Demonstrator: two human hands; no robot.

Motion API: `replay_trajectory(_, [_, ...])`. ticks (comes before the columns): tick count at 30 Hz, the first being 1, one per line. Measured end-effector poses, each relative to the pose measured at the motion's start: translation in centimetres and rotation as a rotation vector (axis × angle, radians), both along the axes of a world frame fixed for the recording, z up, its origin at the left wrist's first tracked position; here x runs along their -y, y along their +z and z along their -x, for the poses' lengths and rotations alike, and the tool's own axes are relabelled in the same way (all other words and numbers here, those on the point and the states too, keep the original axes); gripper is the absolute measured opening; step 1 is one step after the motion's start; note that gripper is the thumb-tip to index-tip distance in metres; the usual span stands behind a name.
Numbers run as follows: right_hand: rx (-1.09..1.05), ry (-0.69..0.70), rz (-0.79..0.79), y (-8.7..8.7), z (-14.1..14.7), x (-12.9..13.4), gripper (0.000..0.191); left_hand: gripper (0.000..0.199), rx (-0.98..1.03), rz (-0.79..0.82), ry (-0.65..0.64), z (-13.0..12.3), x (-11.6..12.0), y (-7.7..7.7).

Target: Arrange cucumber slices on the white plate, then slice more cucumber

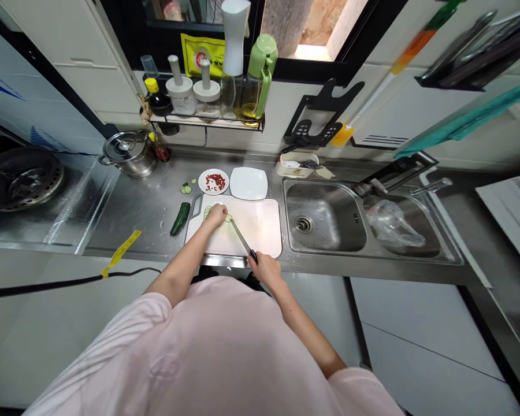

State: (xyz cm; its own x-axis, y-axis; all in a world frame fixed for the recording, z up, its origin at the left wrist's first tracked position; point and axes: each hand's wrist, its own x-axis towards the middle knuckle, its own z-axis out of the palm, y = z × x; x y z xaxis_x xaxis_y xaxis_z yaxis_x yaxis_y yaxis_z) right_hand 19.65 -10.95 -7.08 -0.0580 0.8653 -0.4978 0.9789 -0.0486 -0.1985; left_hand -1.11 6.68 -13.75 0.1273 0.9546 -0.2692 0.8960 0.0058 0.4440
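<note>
Steel counter [147, 202], cutting board [260, 222] beside sink [325, 216]; right fingers [255, 261] shut on knife [241, 238], left fingers [222, 211] curled on cucumber [228, 218].

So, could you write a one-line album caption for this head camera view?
Head view: the right hand grips a kitchen knife over a white cutting board, the left hand resting on cucumber.

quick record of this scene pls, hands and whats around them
left hand: on cucumber slices
right hand: gripping kitchen knife
under hands: white cutting board
beside board: dark green cucumber, round white plate of red bits, square white plate
surface: stainless steel counter
left of plates: steel lidded pot
right of board: steel double sink, plastic bag in right basin
</note>
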Motion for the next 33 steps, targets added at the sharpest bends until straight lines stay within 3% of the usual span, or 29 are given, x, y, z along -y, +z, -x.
replay_trajectory(33, [0.001,0.03,0.122,0.9,0.8,-1.8,0.042,0.018,0.021,0.043,0.04,-0.1,-0.9,0.4])
